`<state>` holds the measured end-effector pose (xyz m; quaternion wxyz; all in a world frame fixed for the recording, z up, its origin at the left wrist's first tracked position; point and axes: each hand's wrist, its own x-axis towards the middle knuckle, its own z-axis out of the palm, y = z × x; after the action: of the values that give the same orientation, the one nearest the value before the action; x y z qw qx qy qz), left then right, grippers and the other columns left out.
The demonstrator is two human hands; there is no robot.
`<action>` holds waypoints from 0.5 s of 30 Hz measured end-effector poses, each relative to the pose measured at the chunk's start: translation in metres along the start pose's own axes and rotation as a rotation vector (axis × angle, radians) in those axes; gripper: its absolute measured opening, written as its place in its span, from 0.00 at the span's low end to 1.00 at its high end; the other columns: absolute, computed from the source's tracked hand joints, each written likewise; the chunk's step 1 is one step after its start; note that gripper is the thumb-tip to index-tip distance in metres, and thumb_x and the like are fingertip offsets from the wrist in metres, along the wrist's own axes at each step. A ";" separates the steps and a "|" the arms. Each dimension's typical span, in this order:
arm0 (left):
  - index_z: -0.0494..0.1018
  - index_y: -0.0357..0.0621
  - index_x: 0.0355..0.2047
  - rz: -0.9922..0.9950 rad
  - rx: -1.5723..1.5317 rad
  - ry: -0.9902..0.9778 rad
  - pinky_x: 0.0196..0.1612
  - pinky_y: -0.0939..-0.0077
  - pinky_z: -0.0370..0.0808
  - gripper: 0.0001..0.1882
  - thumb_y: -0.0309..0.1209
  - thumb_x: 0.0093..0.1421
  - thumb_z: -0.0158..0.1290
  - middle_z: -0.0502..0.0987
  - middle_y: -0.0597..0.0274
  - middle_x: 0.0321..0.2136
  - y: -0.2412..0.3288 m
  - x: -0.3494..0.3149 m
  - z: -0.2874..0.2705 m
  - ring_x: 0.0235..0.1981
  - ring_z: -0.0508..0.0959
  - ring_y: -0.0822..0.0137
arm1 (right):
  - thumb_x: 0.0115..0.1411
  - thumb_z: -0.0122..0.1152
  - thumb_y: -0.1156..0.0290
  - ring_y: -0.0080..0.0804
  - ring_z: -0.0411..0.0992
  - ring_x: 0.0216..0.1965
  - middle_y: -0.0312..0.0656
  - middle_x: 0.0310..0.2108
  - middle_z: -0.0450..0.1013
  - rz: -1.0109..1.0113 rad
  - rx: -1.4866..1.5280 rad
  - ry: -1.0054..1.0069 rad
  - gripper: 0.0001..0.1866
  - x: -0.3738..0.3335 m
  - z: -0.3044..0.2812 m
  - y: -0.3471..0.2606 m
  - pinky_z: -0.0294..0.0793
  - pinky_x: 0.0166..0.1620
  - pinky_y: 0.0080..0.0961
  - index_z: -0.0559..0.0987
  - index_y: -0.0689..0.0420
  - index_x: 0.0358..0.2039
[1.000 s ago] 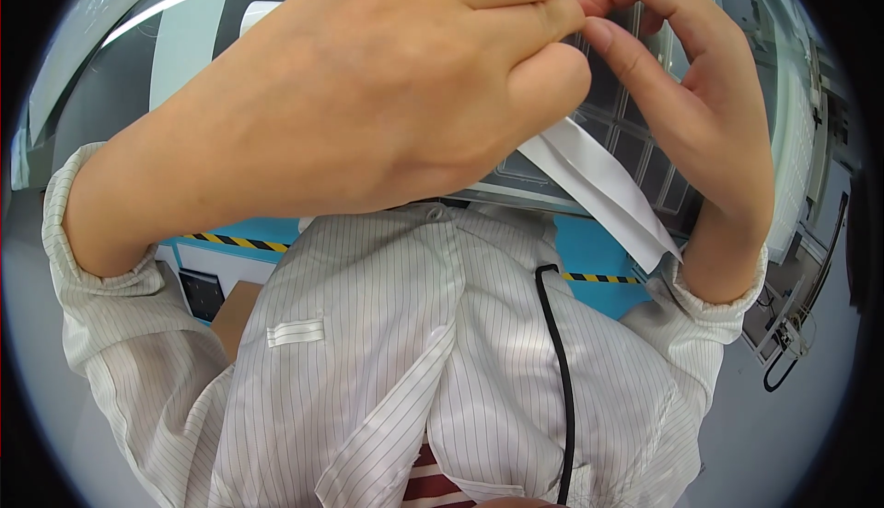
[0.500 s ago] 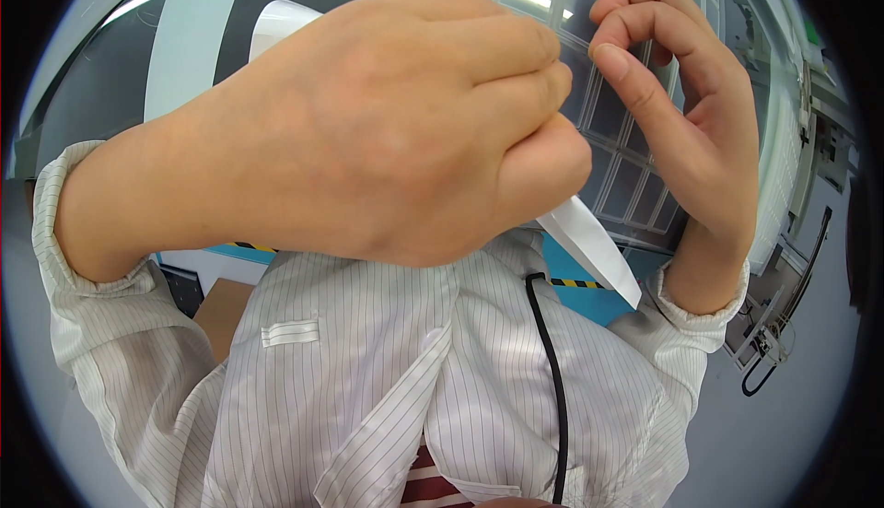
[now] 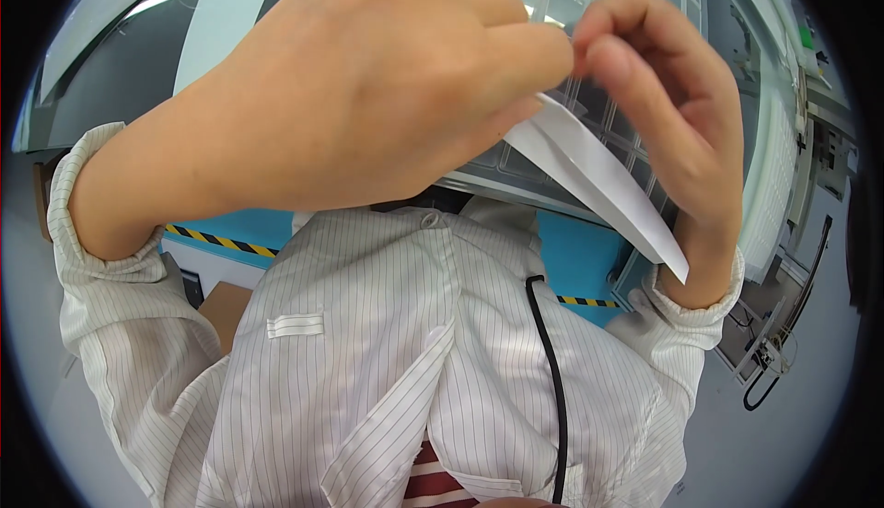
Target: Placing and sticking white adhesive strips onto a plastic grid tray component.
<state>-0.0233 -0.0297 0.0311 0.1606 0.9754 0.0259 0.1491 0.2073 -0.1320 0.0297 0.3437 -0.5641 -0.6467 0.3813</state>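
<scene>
Between the fingers of both hands, close under the camera, sits a white folded paper strip [image 3: 599,176]. Its long axis runs on a slant, from the upper end pinched at the fingertips down toward the right wrist, and its free pointed end aims down and to the person's right, ending just beside the striped cuff [image 3: 700,310]. The left hand [image 3: 368,93] fills the middle of the view, its fingers curled together and clamped on the upper end of the strip. The right hand [image 3: 677,112] meets it from the other side, thumb and forefinger pressed together on the same end, the strip hanging below its palm.

Behind the fingers lies a clear plastic tray [image 3: 599,1] divided into many small square cells, tilted up against the view. Below it shows a blue worktop [image 3: 575,259] edged with yellow-and-black hazard tape [image 3: 216,241]. A black cable [image 3: 552,388] runs down the front of the white pin-striped smock [image 3: 368,370]. Beyond the right fingers, grey floor and metal equipment frames [image 3: 783,324] stand at the room's edge.
</scene>
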 end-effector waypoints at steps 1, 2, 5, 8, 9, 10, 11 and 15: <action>0.73 0.37 0.32 -0.025 -0.060 0.059 0.30 0.68 0.74 0.10 0.24 0.53 0.63 0.77 0.53 0.29 0.003 0.000 0.007 0.29 0.78 0.57 | 0.64 0.63 0.76 0.21 0.72 0.40 0.35 0.38 0.74 0.085 0.220 -0.120 0.11 -0.004 0.000 -0.009 0.70 0.45 0.16 0.77 0.64 0.46; 0.73 0.37 0.32 -0.026 -0.051 0.060 0.30 0.68 0.74 0.10 0.24 0.53 0.63 0.77 0.53 0.29 0.007 -0.001 0.009 0.29 0.78 0.57 | 0.61 0.65 0.78 0.22 0.74 0.40 0.37 0.38 0.76 0.010 0.117 -0.175 0.10 -0.007 -0.002 -0.007 0.71 0.45 0.17 0.78 0.66 0.43; 0.73 0.37 0.33 -0.107 -0.261 0.074 0.27 0.67 0.68 0.07 0.24 0.57 0.61 0.74 0.56 0.25 0.017 -0.007 0.009 0.25 0.74 0.57 | 0.57 0.67 0.82 0.24 0.75 0.35 0.39 0.33 0.77 -0.025 0.060 -0.155 0.07 -0.021 0.003 -0.015 0.73 0.41 0.20 0.80 0.66 0.37; 0.72 0.36 0.33 -0.225 -0.452 0.081 0.28 0.68 0.69 0.07 0.23 0.57 0.59 0.74 0.56 0.25 0.028 -0.013 0.001 0.25 0.74 0.57 | 0.55 0.68 0.83 0.24 0.75 0.31 0.40 0.30 0.77 -0.125 -0.076 -0.122 0.07 -0.031 0.009 -0.020 0.73 0.35 0.19 0.81 0.65 0.35; 0.72 0.36 0.33 -0.316 -0.526 -0.044 0.28 0.68 0.69 0.06 0.23 0.57 0.58 0.74 0.56 0.25 0.030 -0.014 -0.006 0.25 0.74 0.58 | 0.55 0.68 0.83 0.24 0.75 0.31 0.40 0.30 0.77 -0.132 -0.081 -0.119 0.07 -0.035 0.012 -0.020 0.73 0.35 0.19 0.81 0.65 0.35; 0.72 0.36 0.33 -0.404 -0.600 -0.167 0.28 0.69 0.69 0.06 0.23 0.58 0.58 0.74 0.56 0.25 0.032 -0.013 -0.010 0.24 0.74 0.58 | 0.54 0.68 0.84 0.24 0.75 0.29 0.40 0.29 0.78 -0.132 -0.059 -0.116 0.08 -0.039 0.014 -0.019 0.73 0.33 0.19 0.81 0.65 0.35; 0.72 0.36 0.33 -0.396 -0.596 -0.160 0.28 0.69 0.69 0.06 0.23 0.58 0.58 0.74 0.56 0.25 0.034 -0.013 -0.010 0.24 0.74 0.58 | 0.53 0.69 0.85 0.24 0.74 0.28 0.40 0.29 0.78 -0.131 -0.038 -0.113 0.08 -0.044 0.015 -0.019 0.72 0.31 0.19 0.81 0.65 0.34; 0.73 0.36 0.33 -0.345 -0.620 -0.085 0.28 0.69 0.69 0.05 0.23 0.58 0.58 0.74 0.55 0.25 0.041 -0.021 -0.004 0.24 0.74 0.59 | 0.49 0.69 0.86 0.27 0.75 0.29 0.42 0.31 0.79 -0.202 -0.056 -0.046 0.10 -0.056 0.021 -0.020 0.73 0.30 0.20 0.81 0.64 0.33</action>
<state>-0.0442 -0.0697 0.0426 0.4726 0.8669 0.1370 0.0797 0.1867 -0.1912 0.0362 0.3495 -0.4965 -0.7186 0.3392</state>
